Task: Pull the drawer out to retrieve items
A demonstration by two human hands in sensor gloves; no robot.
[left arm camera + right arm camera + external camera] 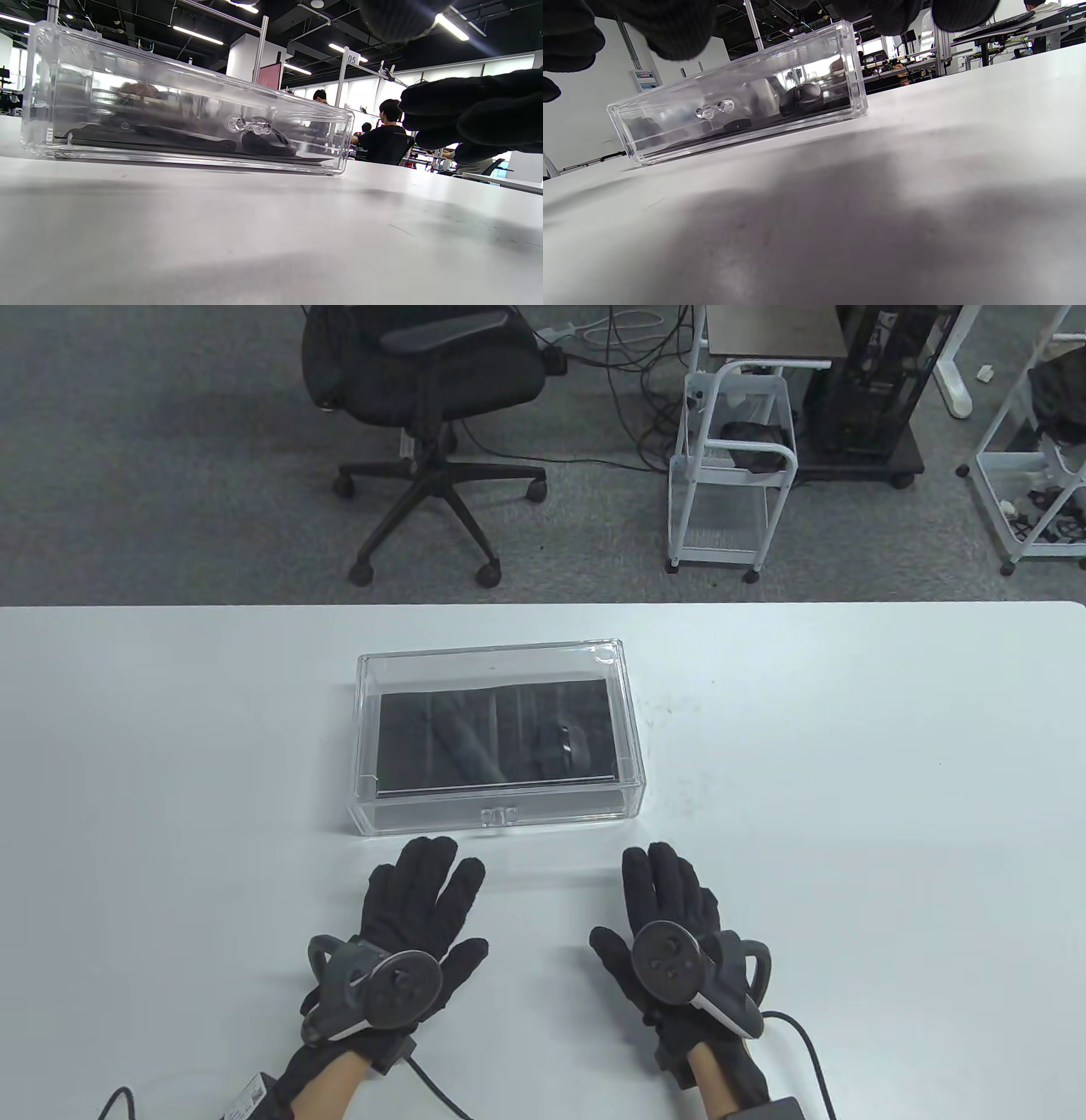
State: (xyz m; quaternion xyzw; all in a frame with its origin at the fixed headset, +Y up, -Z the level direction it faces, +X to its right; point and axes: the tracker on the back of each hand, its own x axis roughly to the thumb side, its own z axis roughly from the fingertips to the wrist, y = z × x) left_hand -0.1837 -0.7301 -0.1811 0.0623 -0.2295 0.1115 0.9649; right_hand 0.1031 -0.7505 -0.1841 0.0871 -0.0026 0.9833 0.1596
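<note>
A clear acrylic drawer box [499, 734] stands on the white table [848, 780], its drawer pushed in. Its clear knob handle [499, 815] faces me; it also shows in the left wrist view [248, 124] and the right wrist view [715, 109]. Inside lie a black liner and dark items, among them a black computer mouse [802, 96]. My left hand [422, 909] lies flat on the table just in front of the box's left half, fingers spread, holding nothing. My right hand [663, 909] lies flat to the right of it, also holding nothing. Neither hand touches the box.
Beyond the table's far edge are a black office chair [424, 398], a white wire cart [734, 466] and cables on grey carpet. Cables trail from both wrists toward the table's front edge.
</note>
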